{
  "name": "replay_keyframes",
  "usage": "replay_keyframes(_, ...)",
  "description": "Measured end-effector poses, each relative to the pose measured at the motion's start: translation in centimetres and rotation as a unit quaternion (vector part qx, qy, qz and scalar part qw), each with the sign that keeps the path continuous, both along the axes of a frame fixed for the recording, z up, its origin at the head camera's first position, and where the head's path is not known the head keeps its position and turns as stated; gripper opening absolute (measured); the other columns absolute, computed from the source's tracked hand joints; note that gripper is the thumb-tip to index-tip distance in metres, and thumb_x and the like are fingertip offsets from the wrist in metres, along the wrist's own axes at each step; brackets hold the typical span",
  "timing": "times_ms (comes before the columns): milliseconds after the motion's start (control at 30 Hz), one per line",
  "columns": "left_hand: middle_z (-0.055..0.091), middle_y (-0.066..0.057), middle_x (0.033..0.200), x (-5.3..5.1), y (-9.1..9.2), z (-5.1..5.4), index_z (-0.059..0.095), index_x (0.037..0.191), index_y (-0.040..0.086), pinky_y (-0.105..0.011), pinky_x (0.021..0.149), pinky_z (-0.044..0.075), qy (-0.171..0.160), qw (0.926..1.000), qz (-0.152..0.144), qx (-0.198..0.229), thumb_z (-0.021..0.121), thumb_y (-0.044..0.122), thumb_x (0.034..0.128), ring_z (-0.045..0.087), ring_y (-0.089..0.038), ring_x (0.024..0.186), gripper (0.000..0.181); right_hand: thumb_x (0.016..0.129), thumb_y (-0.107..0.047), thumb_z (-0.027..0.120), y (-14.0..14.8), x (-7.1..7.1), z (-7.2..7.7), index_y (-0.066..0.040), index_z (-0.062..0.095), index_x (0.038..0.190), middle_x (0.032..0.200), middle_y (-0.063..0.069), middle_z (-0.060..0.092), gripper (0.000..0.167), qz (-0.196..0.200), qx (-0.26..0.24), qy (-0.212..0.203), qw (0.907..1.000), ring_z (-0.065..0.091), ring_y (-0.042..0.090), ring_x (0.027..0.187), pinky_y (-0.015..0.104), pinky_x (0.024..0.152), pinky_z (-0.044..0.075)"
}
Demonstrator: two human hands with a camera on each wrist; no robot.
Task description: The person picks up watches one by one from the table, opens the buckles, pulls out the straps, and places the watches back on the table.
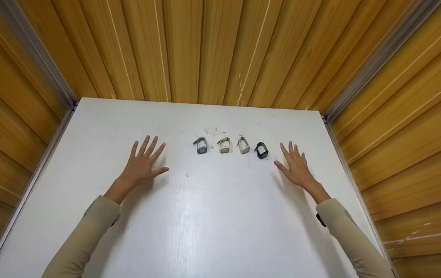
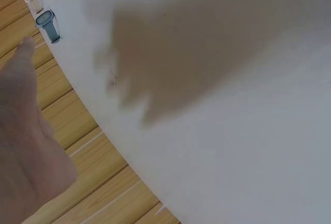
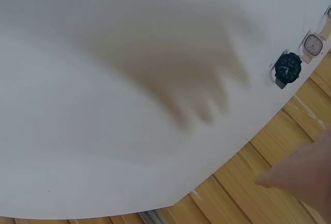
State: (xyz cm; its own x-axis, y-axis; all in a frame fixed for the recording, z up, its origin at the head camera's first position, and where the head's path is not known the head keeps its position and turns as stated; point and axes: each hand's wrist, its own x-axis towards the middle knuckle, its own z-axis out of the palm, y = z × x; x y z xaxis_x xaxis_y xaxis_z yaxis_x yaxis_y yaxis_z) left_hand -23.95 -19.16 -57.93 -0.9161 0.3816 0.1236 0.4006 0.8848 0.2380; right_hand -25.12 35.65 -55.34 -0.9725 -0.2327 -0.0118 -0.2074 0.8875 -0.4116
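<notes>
Well apart, both hands (image 1: 140, 166) (image 1: 298, 167) flank four watches (image 1: 224, 150).

my left arm (image 1: 83, 237) and right arm (image 1: 349, 235) reach forward, well apart. my left hand (image 1: 140, 166) has its back up, all its fingers straight and spread, thumb pointing inward. my right hand (image 1: 297, 168) mirrors it, back up, fingers straight and fanned, thumb angled toward the left.

Sleeves (image 1: 85, 235) cropped in head view, hands (image 2: 31, 146) (image 3: 302, 177) in wrist views, watch dials (image 1: 202, 150) unreadable
</notes>
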Motion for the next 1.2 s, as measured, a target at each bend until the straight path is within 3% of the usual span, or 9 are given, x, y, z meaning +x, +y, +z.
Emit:
replay_keyframes(233, 0.016, -0.021, 0.170, -0.3, 1.4, -0.1, 0.032, 0.161, 0.012, -0.065, 0.127, 0.006, 0.005, 0.9998, -0.019, -0.001, 0.061, 0.050, 0.0986, 0.010, -0.042, 0.159, 0.078, 0.106, -0.034, 0.055, -3.2, 0.3, 0.7, -0.009, 0.022, 0.163, 0.168, 0.031, 0.009, 0.070, 0.032, -0.037, 0.012, 0.9987, 0.008, 0.048, 0.156, 0.069, 0.125, 0.010)
replay_keyframes(400, 0.023, -0.026, 0.167, -0.2, 2.3, 0.5, 0.040, 0.157, 0.008, -0.068, 0.125, 0.011, -0.006, 0.9992, -0.030, 0.026, 0.065, 0.042, 0.0986, 0.015, -0.045, 0.157, 0.071, 0.106, -0.031, 0.055, -5.9, 0.3, 1.2, -0.008, 0.029, 0.161, 0.168, 0.028, 0.013, 0.065, 0.046, -0.084, -0.007, 0.9953, 0.019, 0.047, 0.155, 0.066, 0.124, 0.020)
replay_keyframes(533, 0.032, -0.027, 0.163, 0.1, 3.1, 0.9, 0.045, 0.153, 0.006, -0.069, 0.122, 0.019, -0.008, 0.9984, -0.038, 0.040, 0.068, 0.035, 0.0981, 0.024, -0.046, 0.153, 0.066, 0.107, -0.028, 0.055, -8.3, 0.6, 0.9, -0.002, 0.038, 0.156, 0.165, 0.027, 0.026, 0.058, 0.083, -0.114, -0.012, 0.9899, 0.027, 0.045, 0.153, 0.063, 0.124, 0.025)
replay_keyframes(733, 0.045, -0.026, 0.155, 0.1, 4.7, 0.6, 0.051, 0.148, 0.004, -0.067, 0.118, 0.028, -0.028, 0.9948, -0.050, 0.085, 0.068, 0.028, 0.0987, 0.037, -0.046, 0.146, 0.057, 0.105, -0.015, 0.057, -11.4, 1.0, 0.2, 0.006, 0.059, 0.137, 0.138, 0.026, 0.062, 0.038, 0.128, -0.184, -0.006, 0.9745, 0.061, 0.041, 0.128, 0.054, 0.108, 0.051)
replay_keyframes(900, 0.056, -0.026, 0.145, -0.8, 6.3, 0.0, 0.055, 0.143, 0.000, -0.065, 0.110, 0.039, -0.035, 0.9919, -0.041, 0.115, 0.068, 0.022, 0.0990, 0.048, -0.044, 0.136, 0.051, 0.106, -0.014, 0.055, -13.6, 0.5, -0.5, 0.009, 0.064, 0.129, 0.127, 0.027, 0.069, 0.034, 0.142, -0.204, -0.005, 0.9687, 0.068, 0.039, 0.117, 0.048, 0.097, 0.059)
replay_keyframes(1067, 0.056, -0.027, 0.144, -1.8, 8.0, -0.4, 0.053, 0.143, -0.003, -0.060, 0.112, 0.042, -0.079, 0.9832, -0.017, 0.163, 0.062, 0.020, 0.1026, 0.050, -0.044, 0.136, 0.047, 0.107, -0.014, 0.053, -15.9, -0.4, -1.4, 0.012, 0.061, 0.132, 0.131, 0.027, 0.066, 0.037, 0.119, -0.238, -0.025, 0.9636, 0.066, 0.039, 0.121, 0.045, 0.099, 0.058)
replay_keyframes(1200, 0.052, -0.028, 0.147, -2.3, 9.1, -1.0, 0.050, 0.144, -0.007, -0.056, 0.119, 0.038, -0.121, 0.9679, 0.010, 0.220, 0.051, 0.018, 0.1075, 0.047, -0.044, 0.140, 0.045, 0.111, -0.015, 0.041, -17.8, -0.8, -2.2, 0.015, 0.054, 0.138, 0.139, 0.031, 0.059, 0.042, 0.097, -0.285, -0.068, 0.9511, 0.062, 0.043, 0.126, 0.046, 0.104, 0.055)
